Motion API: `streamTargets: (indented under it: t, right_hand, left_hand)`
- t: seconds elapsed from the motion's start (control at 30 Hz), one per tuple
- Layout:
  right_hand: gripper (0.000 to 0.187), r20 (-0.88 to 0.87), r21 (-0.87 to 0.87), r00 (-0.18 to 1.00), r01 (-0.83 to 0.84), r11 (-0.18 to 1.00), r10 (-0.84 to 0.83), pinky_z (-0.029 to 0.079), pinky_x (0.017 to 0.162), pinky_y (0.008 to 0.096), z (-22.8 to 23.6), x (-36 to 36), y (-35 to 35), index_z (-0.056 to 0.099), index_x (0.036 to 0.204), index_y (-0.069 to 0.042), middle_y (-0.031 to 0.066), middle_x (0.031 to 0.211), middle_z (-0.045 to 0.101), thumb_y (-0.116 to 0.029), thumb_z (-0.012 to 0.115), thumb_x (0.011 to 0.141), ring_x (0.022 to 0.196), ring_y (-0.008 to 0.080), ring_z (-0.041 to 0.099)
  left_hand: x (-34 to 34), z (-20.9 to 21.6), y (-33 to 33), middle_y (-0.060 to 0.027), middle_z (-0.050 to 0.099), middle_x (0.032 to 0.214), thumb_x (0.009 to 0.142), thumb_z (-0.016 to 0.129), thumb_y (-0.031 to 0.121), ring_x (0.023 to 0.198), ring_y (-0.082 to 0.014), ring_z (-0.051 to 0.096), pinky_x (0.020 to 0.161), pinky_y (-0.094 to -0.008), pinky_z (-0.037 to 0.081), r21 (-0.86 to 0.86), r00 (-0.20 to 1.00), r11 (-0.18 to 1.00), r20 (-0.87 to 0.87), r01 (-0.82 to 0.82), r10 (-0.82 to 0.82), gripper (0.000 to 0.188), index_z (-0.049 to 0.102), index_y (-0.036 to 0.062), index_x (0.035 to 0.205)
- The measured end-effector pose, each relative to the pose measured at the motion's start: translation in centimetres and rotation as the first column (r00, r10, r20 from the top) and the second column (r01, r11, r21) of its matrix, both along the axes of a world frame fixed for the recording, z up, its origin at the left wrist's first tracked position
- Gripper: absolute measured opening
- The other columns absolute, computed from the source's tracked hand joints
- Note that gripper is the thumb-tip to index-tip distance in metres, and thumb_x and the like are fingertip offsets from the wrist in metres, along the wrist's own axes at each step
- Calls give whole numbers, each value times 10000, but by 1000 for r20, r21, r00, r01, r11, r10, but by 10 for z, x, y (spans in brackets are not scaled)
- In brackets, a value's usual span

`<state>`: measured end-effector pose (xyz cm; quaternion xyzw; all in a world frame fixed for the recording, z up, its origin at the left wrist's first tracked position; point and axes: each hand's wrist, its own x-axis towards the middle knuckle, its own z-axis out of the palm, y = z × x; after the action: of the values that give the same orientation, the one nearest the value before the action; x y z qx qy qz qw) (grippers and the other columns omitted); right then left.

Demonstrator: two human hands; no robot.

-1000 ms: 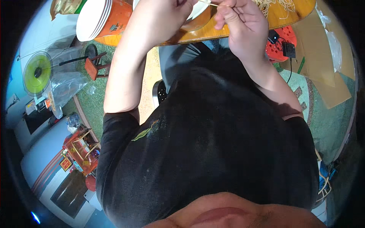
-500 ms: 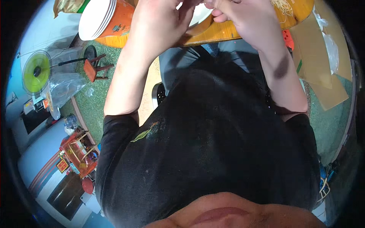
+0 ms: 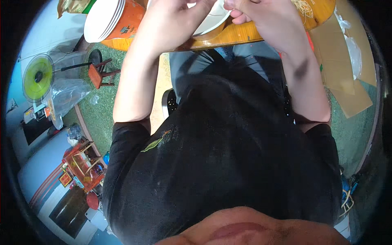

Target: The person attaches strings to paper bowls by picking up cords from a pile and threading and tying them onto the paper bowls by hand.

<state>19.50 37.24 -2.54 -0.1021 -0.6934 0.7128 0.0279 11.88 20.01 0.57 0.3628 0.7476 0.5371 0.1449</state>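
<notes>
Both hands are at the top edge, over a wooden table, and partly cut off by it. My left hand (image 3: 179, 18) has its thumb bent toward fingers that are mostly out of view; what it holds cannot be made out. My right hand (image 3: 265, 14) is closed in a pinch, its lower fingers curled, and whatever is in it is too small to name. Between and below them stands a round white-lined container (image 3: 214, 20), its near rim showing. Pale thin strands (image 3: 303, 10) lie on the table right of my right hand.
A stack of orange paper buckets with white insides (image 3: 130, 24) lies on its side at the left of the wooden table (image 3: 237, 37). Flattened cardboard (image 3: 341, 69) is at the right. On the floor left are a small red stool (image 3: 96, 75) and a green fan (image 3: 38, 76).
My left hand has shifted slightly left and down, so its gap from the right hand is wider. More of the white-lined container shows. The right hand has barely moved.
</notes>
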Motion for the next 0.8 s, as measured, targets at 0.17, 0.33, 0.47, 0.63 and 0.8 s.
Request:
streamTargets:
  t: [0.17, 0.33, 0.47, 0.63, 0.8]
  right_hand:
    - [90, -18, -65, 1000, 14, 998, -15, 539, 659, 225, -3, 1, -1, 690, 991, 57, 59, 844, 701, -23, 663, 962, 693, 96, 633]
    - [92, -42, -144, 999, 5, 990, -11, 536, 650, 222, -10, 2, -3, 690, 1001, 54, 59, 842, 701, -26, 661, 966, 683, 97, 631]
    - [92, 1, -89, 999, 37, 995, -37, 538, 642, 226, -6, 3, -5, 689, 993, 54, 55, 828, 698, -31, 661, 970, 674, 95, 629]
    - [95, 64, -17, 995, 78, 997, -77, 535, 631, 226, 2, 3, -6, 694, 991, 56, 56, 818, 697, -32, 665, 967, 668, 95, 630]
    - [87, 100, 134, 995, 1, 991, -14, 525, 627, 226, 24, 1, -11, 703, 960, 59, 50, 821, 693, -19, 667, 957, 670, 89, 624]
  left_hand:
    - [-10, 15, -5, -29, 635, 963, 993, 564, -45, 861, -99, 592, 739, -259, 492, -326, 975, 922, 148, 208, -167, 291, 572, -25, 1283]
    - [-20, 12, -5, -24, 655, 954, 995, 619, -13, 837, -93, 589, 723, -251, 492, -238, 881, 886, 367, 398, -298, 239, 611, -25, 1233]
    - [-30, 12, -7, -16, 670, 926, 979, 654, -14, 840, -96, 607, 726, -261, 505, -442, 907, 800, 300, 406, -295, 196, 642, -18, 1174]
    - [-10, 22, -11, -77, 680, 880, 892, 701, -61, 794, -169, 649, 724, -305, 527, -357, 928, 934, -344, 11, -143, 259, 645, -10, 1139]
    - [-14, 3, -8, -134, 686, 916, 850, 706, -61, 836, -307, 683, 742, -350, 543, 306, 913, 922, -394, 237, -104, 292, 661, 11, 1130]
